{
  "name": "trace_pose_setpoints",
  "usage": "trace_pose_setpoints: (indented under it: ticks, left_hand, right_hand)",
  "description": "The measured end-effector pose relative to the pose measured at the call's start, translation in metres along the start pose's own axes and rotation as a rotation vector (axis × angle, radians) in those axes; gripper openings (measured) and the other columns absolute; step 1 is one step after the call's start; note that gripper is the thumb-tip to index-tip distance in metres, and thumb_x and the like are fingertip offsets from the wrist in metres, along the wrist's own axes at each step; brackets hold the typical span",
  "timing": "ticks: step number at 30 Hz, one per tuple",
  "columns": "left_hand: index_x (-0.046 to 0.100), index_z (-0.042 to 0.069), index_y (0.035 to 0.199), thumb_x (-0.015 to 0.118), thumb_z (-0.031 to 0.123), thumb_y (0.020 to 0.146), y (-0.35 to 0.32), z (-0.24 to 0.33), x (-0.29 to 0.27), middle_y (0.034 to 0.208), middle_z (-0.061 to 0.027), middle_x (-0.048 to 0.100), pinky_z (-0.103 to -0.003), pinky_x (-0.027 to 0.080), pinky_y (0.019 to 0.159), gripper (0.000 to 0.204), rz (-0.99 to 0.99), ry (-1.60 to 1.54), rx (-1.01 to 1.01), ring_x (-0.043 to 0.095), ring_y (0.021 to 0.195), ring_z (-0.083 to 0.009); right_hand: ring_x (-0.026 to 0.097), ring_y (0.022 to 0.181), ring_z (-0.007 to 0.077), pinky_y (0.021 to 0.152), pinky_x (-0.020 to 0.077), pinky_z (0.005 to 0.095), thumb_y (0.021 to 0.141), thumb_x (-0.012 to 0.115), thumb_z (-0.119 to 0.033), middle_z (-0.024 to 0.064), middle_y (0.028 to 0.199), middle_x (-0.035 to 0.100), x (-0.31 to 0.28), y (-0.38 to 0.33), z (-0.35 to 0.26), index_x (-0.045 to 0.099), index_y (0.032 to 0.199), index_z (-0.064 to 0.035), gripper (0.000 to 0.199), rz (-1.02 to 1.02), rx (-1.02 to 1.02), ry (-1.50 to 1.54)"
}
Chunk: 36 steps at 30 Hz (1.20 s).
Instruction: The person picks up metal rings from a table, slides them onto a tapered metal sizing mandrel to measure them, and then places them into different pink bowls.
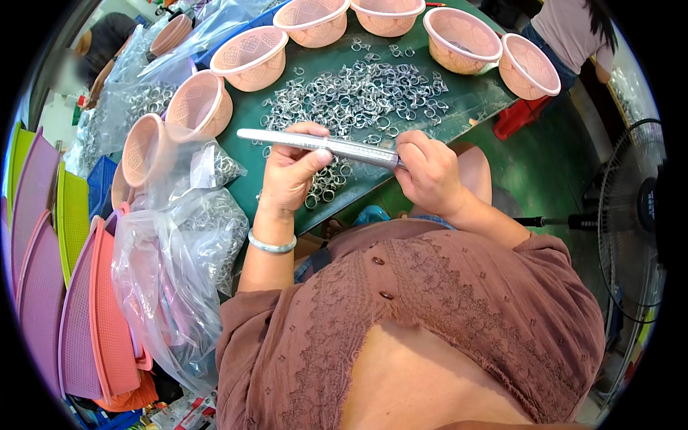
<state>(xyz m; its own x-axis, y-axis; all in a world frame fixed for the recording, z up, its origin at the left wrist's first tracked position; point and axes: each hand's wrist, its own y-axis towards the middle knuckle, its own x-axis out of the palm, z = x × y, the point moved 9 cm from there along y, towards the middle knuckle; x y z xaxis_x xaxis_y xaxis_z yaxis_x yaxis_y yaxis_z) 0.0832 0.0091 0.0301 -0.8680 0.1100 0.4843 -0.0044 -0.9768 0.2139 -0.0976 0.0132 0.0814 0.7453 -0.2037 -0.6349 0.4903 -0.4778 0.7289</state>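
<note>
A silver ring mandrel lies nearly level across my two hands, above the near edge of the table. My right hand is closed around its thick end. At the middle of the mandrel, my left hand has its thumb and fingers pinched about what looks like a ring fitted around the shaft; the fingers partly hide it. Beyond the hands, a wide heap of silver rings covers the green table. A smaller cluster of rings lies beside my left wrist.
Pink baskets stand in an arc around the heap. Clear bags of rings sit at the left, next to stacked purple and coral baskets. A fan stands at right. Another person is by a red stool.
</note>
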Motion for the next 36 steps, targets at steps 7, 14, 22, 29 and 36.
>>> trace_pose_setpoints:
  ticks: [7,14,22,29,36]
  left_hand:
    - [0.053,0.006,0.100,0.052,0.013,0.089,0.002,0.038,-0.077,0.091,-0.0086,0.059,-0.031,0.049,0.073,0.014,0.308,-0.335,0.065,0.058,0.081,-0.0185]
    - [0.058,0.002,0.094,0.058,0.004,0.079,0.015,0.000,-0.054,0.089,-0.0084,0.060,-0.026,0.048,0.064,0.015,0.339,0.075,-0.220,0.057,0.074,-0.0145]
    - [0.067,0.007,0.090,0.065,0.019,0.075,0.062,0.007,-0.014,0.061,-0.0061,0.059,-0.029,0.044,0.054,0.019,0.224,1.360,-0.091,0.055,0.055,-0.0161]
    - [0.068,0.013,0.095,0.063,0.023,0.075,0.074,-0.017,-0.019,0.069,-0.0119,0.062,-0.034,0.047,0.063,0.023,0.058,1.597,-0.133,0.062,0.067,-0.0249]
    - [0.065,-0.001,0.093,0.064,0.008,0.078,0.072,-0.019,-0.055,0.071,-0.0014,0.059,-0.018,0.032,0.047,0.018,0.341,0.513,-0.393,0.042,0.053,-0.0037]
  right_hand:
    - [0.054,0.062,0.0274,0.055,0.0440,0.0332,0.064,0.065,-0.003,0.0084,0.080,0.053,0.002,-0.015,0.041,0.051,0.078,-0.0039,0.020,-0.052,0.216,0.156]
    - [0.045,0.058,0.0168,0.054,0.0374,0.0280,0.071,0.067,-0.004,0.0084,0.069,0.046,0.004,-0.035,0.085,0.053,0.076,0.0001,0.016,-0.044,0.574,0.439]
    - [0.046,0.059,0.0169,0.055,0.0377,0.0282,0.071,0.068,-0.005,0.0083,0.069,0.046,-0.001,-0.038,0.089,0.053,0.075,0.0004,0.016,-0.060,0.588,0.443]
    - [0.047,0.060,0.0178,0.055,0.0379,0.0287,0.071,0.068,-0.005,0.0086,0.069,0.046,0.001,-0.042,0.092,0.053,0.074,0.0005,0.017,-0.069,0.569,0.456]
    - [0.047,0.060,0.0186,0.056,0.0380,0.0292,0.070,0.068,-0.004,0.0088,0.069,0.047,0.003,-0.042,0.094,0.052,0.073,0.0006,0.017,-0.078,0.587,0.468]
